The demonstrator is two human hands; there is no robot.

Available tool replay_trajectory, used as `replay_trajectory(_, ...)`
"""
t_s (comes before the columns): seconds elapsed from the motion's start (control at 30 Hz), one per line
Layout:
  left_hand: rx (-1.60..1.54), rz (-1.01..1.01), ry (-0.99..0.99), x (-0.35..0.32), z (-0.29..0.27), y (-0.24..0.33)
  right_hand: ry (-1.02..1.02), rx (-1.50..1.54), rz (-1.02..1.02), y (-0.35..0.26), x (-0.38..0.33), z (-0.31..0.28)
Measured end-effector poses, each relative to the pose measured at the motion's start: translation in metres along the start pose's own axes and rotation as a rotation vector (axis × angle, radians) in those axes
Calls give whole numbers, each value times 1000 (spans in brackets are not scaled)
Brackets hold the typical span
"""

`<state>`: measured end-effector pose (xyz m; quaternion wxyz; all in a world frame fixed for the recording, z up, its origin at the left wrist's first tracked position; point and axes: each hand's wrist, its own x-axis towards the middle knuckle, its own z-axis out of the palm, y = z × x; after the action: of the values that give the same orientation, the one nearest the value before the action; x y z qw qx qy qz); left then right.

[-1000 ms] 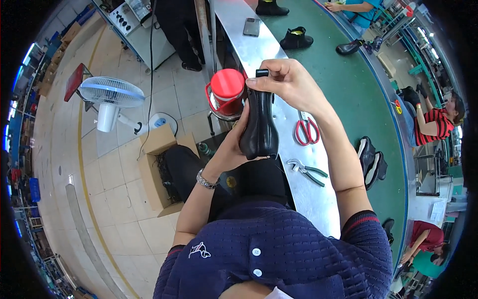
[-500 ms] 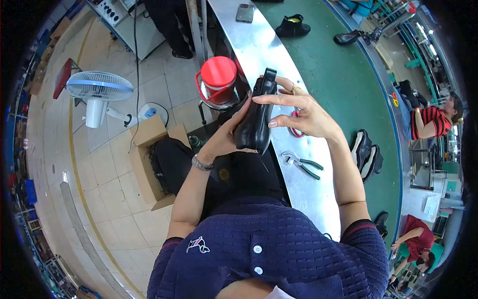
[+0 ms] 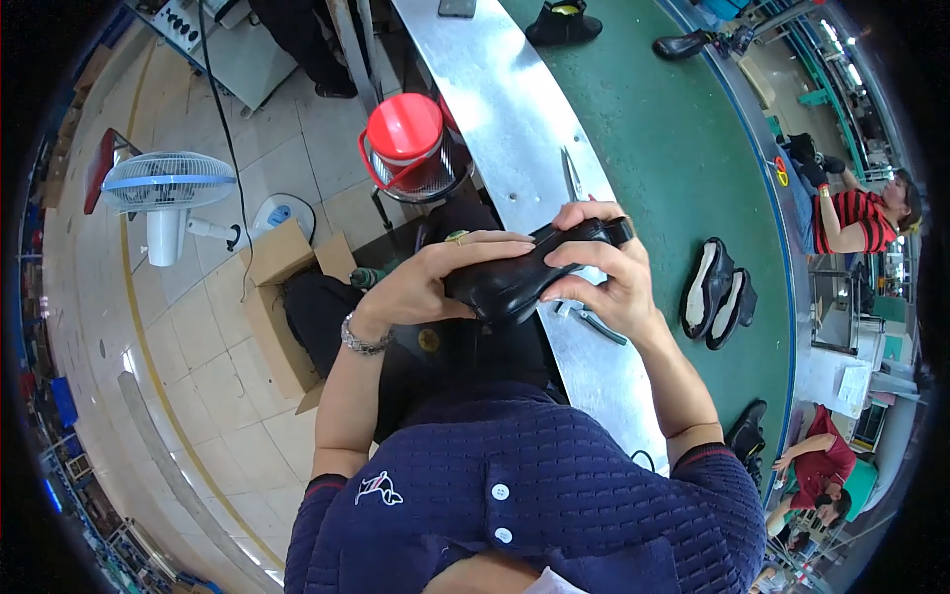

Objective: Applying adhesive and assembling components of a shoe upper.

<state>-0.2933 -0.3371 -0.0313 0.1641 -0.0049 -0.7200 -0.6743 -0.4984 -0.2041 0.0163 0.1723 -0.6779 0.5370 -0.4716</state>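
I hold a black leather shoe (image 3: 503, 285) in both hands above my lap, beside the metal bench. It lies tilted, its rounded toe to the left and its pull tab to the right. My left hand (image 3: 408, 285) is closed around the toe end, fingers laid across the top. My right hand (image 3: 621, 282) grips the other end, thumb and fingers pinching the upper near the opening. Under the right hand, pliers (image 3: 602, 328) with dark green handles rest on the bench, partly hidden. Beyond it, scissors (image 3: 570, 174) show their blades; their handles are mostly covered.
The narrow metal bench (image 3: 495, 109) runs alongside a green surface (image 3: 643, 148) bearing several black shoes (image 3: 706, 287). To the left stand a red-lidded bucket (image 3: 406, 129), an open cardboard box (image 3: 275, 327) and a fan (image 3: 168, 188). Other people work at far right.
The shoe has turned from nearly upright to tilted, its pull tab swinging right and nearer. My left hand has moved left onto the toe; my right hand has lowered and closed on the upper.
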Motion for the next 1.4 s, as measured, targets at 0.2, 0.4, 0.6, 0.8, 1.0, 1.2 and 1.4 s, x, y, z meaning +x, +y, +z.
replay_trajectory(0.2, 98, 13, -127, 13, -14, 8, 126, -79, -50, -2, -15, 7)
replay_trajectory(0.4, 417, 16, 7, -4, 9, 43, 164, -179, 22, -5, -31, 15)
replay_trajectory(0.6, 742, 343, 529, -5, 56, 8, 86, -248, -96, -9, -24, 23)
replay_trajectory(0.8, 782, 356, 574, -11, 54, 3, -72, -277, -36, -22, -8, 18)
replay_trajectory(1.0, 804, 207, 664, -10, 72, 15, -83, -102, 40, -14, 2, 13)
replay_trajectory(1.2, 525, 103, 142, -21, 46, 26, 248, 342, 151, 30, -28, 24)
replay_trajectory(1.4, 166, -42, 106, -2, 29, -59, 247, 516, 270, 31, -6, 25)
